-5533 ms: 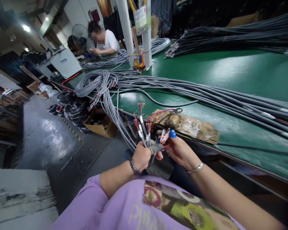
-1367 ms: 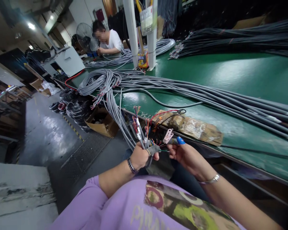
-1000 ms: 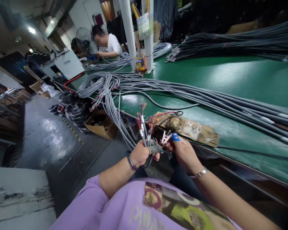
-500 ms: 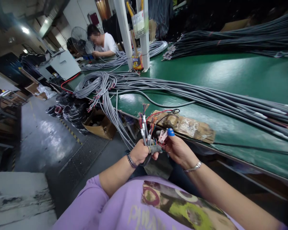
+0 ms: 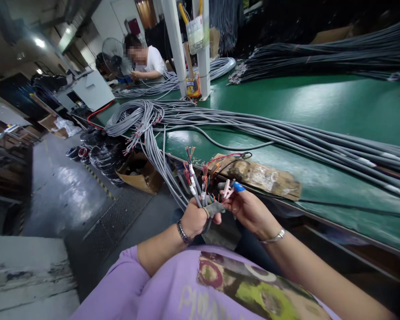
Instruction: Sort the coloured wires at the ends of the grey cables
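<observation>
My left hand (image 5: 195, 218) is closed round several grey cables (image 5: 194, 191) whose stripped ends point up, with thin coloured wires (image 5: 190, 155) fanned out at the tips. A grey sleeve-like piece (image 5: 214, 209) lies along the front of this hand, seemingly wrapped on a finger. Close to its right, my right hand (image 5: 250, 211) pinches a small pale pink clip-like tool (image 5: 227, 190) by the ends of a few fine wires. Blue tape (image 5: 238, 186) covers one of its fingertips. Exactly how the tool meets the wires is too small to tell.
A long bundle of grey cables (image 5: 253, 124) runs across the green table (image 5: 320, 102). By the table's front edge lies a worn, taped wooden block (image 5: 263, 175). Darker cables (image 5: 303, 58) lie at the back. A co-worker (image 5: 150, 62) sits beyond a white post (image 5: 205, 53).
The cable ends in my left hand have tilted left and spread apart a little. My right hand has turned slightly, with the pink tool more upright. The view has shifted slightly.
</observation>
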`<state>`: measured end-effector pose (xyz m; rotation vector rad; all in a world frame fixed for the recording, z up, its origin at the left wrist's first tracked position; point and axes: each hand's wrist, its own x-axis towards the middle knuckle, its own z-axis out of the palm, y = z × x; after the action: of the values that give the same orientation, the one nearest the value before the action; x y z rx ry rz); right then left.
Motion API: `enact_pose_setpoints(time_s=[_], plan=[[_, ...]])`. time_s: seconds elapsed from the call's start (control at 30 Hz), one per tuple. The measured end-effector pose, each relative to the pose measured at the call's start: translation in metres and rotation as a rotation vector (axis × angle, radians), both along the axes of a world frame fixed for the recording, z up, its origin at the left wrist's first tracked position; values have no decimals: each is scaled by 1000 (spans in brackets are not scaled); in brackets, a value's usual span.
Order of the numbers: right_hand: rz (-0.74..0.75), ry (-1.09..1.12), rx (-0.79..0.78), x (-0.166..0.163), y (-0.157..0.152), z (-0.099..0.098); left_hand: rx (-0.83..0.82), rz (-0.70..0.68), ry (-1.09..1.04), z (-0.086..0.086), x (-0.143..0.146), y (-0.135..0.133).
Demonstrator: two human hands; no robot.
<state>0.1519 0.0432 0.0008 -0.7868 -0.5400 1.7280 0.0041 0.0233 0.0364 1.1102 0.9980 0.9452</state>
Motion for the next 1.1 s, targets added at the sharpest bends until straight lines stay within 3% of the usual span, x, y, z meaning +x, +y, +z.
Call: enact_pose_setpoints(time_s=[0.17, 0.33, 0.6, 0.83, 0.97, 1.1], plan=[[-81, -144, 106, -1, 1, -11, -53, 45, -54, -2, 4, 5], [7, -11, -12, -1, 8, -13, -89, 55, -52, -6, 7, 7], [-49, 49, -35, -5, 8, -8, -123, 48, -22, -11, 8, 9], [119, 56, -37, 2, -3, -3, -32, 33, 33, -9, 0, -1], [244, -37, 1, 8, -15, -3, -6, 40, 79, -12, -5, -6], [187, -282, 114, 9, -22, -1, 11, 3, 116, -15, -7, -6]])
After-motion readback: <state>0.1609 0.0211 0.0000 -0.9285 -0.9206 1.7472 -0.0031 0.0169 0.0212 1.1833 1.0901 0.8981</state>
